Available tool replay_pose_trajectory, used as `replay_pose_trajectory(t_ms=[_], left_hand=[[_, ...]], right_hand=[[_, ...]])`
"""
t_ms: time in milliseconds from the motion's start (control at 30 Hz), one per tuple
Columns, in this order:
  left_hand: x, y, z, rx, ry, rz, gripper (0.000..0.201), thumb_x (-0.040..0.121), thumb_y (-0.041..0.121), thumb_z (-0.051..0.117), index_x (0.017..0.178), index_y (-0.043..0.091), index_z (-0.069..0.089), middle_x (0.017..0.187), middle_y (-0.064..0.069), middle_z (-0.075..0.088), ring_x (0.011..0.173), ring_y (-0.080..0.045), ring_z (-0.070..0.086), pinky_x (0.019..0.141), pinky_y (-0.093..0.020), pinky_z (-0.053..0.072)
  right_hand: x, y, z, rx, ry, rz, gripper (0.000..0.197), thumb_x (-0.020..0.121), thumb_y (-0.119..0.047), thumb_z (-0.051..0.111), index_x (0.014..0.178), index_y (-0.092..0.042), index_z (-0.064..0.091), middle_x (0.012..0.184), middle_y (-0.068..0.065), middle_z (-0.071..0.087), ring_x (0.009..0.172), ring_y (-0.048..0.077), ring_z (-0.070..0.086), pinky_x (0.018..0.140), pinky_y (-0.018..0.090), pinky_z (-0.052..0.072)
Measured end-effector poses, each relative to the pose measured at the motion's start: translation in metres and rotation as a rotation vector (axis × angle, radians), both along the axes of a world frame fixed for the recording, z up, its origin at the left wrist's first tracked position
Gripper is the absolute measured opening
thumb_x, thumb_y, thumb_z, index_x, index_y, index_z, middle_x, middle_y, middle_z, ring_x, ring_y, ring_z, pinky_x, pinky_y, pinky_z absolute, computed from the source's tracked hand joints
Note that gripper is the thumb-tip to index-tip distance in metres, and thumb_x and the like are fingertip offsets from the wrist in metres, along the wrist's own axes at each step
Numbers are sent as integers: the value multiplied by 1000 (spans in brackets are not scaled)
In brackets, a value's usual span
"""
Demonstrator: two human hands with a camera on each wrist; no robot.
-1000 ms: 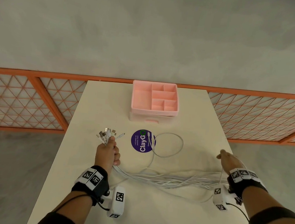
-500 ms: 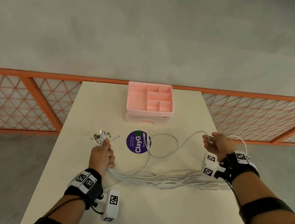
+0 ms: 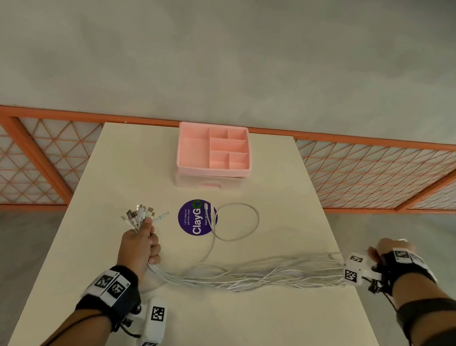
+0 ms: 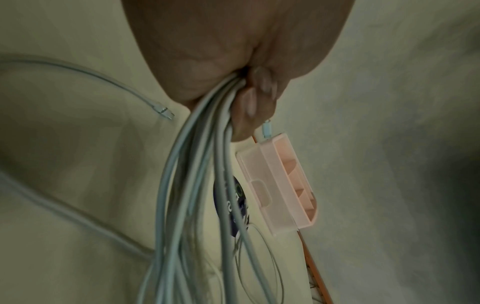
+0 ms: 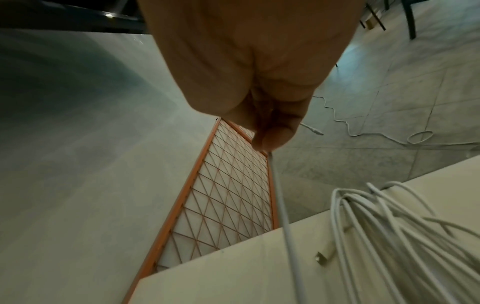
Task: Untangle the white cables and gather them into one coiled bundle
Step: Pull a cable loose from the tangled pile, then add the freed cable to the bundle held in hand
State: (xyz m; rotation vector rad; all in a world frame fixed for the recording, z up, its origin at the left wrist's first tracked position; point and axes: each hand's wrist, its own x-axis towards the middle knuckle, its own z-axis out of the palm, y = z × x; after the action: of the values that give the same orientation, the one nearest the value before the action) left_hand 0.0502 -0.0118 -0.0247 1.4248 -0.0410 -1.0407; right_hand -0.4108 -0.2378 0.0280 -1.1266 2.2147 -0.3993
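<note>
Several white cables [image 3: 253, 274] stretch across the cream table [image 3: 235, 325] from left to right. My left hand [image 3: 139, 245] grips one end of them in a fist, with the plugs [image 3: 140, 215] fanning out above it; the left wrist view shows the cables [image 4: 197, 164] leaving my curled fingers [image 4: 249, 102]. My right hand [image 3: 385, 251] is past the table's right edge and pinches one single cable [image 5: 283, 216], which runs taut back to the table. The far loops of the bundle [image 5: 389, 226] lie at that edge. Another cable [image 3: 239, 223] lies looped over the purple sticker [image 3: 196, 217].
A pink compartment organiser [image 3: 213, 155] stands at the back middle of the table. An orange lattice railing [image 3: 386, 175] runs behind the table and to both sides. A loose cord [image 5: 363, 131] trails on the tiled floor to the right.
My right hand has swung from above the table's right part back out to the right and nearer me, drawing one cable with it. The left hand keeps its grip in place.
</note>
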Motion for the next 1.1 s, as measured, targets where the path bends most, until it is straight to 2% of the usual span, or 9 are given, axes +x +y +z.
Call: replay_pose_trajectory(t_ms=[133, 200, 333, 433, 500, 600, 733, 867, 1100], left_hand=[[0, -8, 8, -37, -7, -5, 36, 104, 35, 45, 74, 16, 45, 44, 8, 35, 31, -8, 27, 37, -14, 22], [0, -11, 15, -75, 10, -2, 37, 105, 36, 44, 73, 17, 44, 44, 8, 35, 32, -8, 26, 37, -15, 21], [-3, -20, 37, -174, 46, 24, 38, 105, 37, 43, 73, 17, 45, 45, 9, 34, 34, -7, 25, 37, -15, 22], [-7, -31, 68, -261, 34, 47, 38, 105, 38, 43, 73, 18, 44, 48, 8, 32, 36, -7, 25, 39, -16, 23], [-8, -37, 95, -339, 15, 61, 36, 105, 38, 42, 75, 19, 44, 50, 7, 31, 37, -8, 24, 39, -17, 23], [-2, -39, 129, -439, -25, 63, 35, 105, 39, 42, 77, 19, 45, 51, 7, 32, 38, -7, 24, 40, -17, 23], [12, -34, 135, -490, -39, 87, 34, 104, 42, 42, 78, 20, 46, 52, 7, 33, 39, -7, 25, 40, -17, 24], [27, -33, 115, -455, 9, 128, 34, 104, 42, 42, 77, 21, 46, 52, 9, 32, 39, -7, 25, 41, -17, 21], [69, -21, 86, -417, 103, 191, 38, 106, 41, 37, 73, 21, 44, 49, 10, 31, 36, -6, 23, 38, -15, 20]], right_hand=[[12, -3, -23, 32, -111, -44, 42, 92, -19, 61, 128, 2, 55, 122, 25, 60, 86, 32, 62, 73, 34, 53], [34, -10, -41, 17, -124, 52, 57, 82, -35, 68, 128, -4, 55, 117, 21, 63, 90, 34, 63, 82, 45, 56], [162, 40, -15, -160, -394, 601, 52, 85, -35, 75, 129, -15, 58, 104, 2, 69, 96, 19, 66, 87, 36, 52], [257, 103, 16, -165, -473, 1100, 71, 73, -52, 79, 135, -30, 52, 120, -9, 64, 112, 6, 58, 100, 24, 45], [301, 137, 22, -193, -312, 1375, 69, 76, -56, 74, 133, -27, 49, 119, -5, 63, 109, 11, 58, 93, 27, 48], [331, 153, 20, -419, -95, 1408, 28, 93, -40, 59, 101, -15, 50, 81, 9, 65, 75, 33, 61, 61, 37, 47], [304, 128, 6, -346, 70, 1398, 25, 96, -42, 52, 96, -18, 58, 83, 8, 67, 77, 32, 62, 60, 32, 37], [254, 102, -25, -164, 207, 1377, 22, 95, -38, 51, 98, -19, 61, 92, 6, 69, 85, 29, 65, 67, 30, 42], [95, 64, -72, 163, 585, 1113, 21, 91, -38, 53, 104, -26, 65, 105, -2, 70, 103, 21, 66, 87, 29, 48]])
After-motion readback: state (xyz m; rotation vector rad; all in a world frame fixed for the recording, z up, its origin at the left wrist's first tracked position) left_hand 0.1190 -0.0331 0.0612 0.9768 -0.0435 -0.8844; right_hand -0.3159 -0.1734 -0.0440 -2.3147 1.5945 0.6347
